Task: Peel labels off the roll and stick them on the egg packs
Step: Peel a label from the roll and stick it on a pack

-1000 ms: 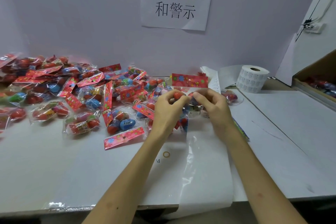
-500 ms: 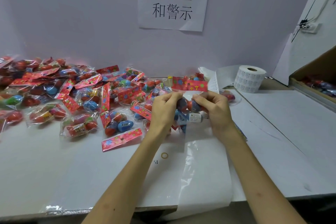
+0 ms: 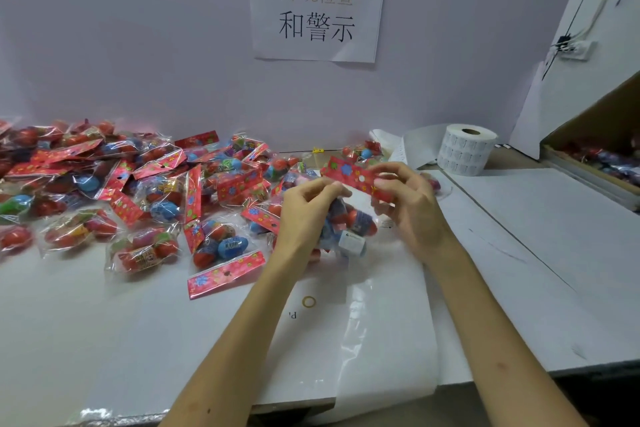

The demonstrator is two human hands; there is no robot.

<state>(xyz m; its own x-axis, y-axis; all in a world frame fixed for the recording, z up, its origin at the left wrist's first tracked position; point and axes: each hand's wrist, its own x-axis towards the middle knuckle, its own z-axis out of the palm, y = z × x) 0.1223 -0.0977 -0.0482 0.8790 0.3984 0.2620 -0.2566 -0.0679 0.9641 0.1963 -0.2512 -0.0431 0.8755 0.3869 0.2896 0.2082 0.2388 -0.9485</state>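
Grip: both hands clamped on one egg pack (image 3: 349, 218), held just above the worktop (image 3: 104, 322) at centre.
- Left hand (image 3: 308, 208): fingers curled, pinching the left side of the clear bag.
- Right hand (image 3: 412, 211): fingers and thumb pinching the right end of the header card (image 3: 353, 177).
- Egg pack: clear plastic bag with small red and blue eggs inside. The header card is red, printed with blue and green flowers, has a round white hang hole, and tilts down to the right. A white label (image 3: 351, 241) shows on the lower face of the bag.
- Label roll (image 3: 465, 149): white, standing on end with its hollow core up, at the back right of the worktop, apart from the hands. A loose white backing strip (image 3: 412, 146) lies just left of it.
- Pile of egg packs (image 3: 138, 191): same kind, overlapping, spread across the left half of the worktop up to the wall.
- Cardboard box (image 3: 595, 149): far right, with more packs inside.
- Paper sign (image 3: 317, 7): printed characters, fixed to the wall above.
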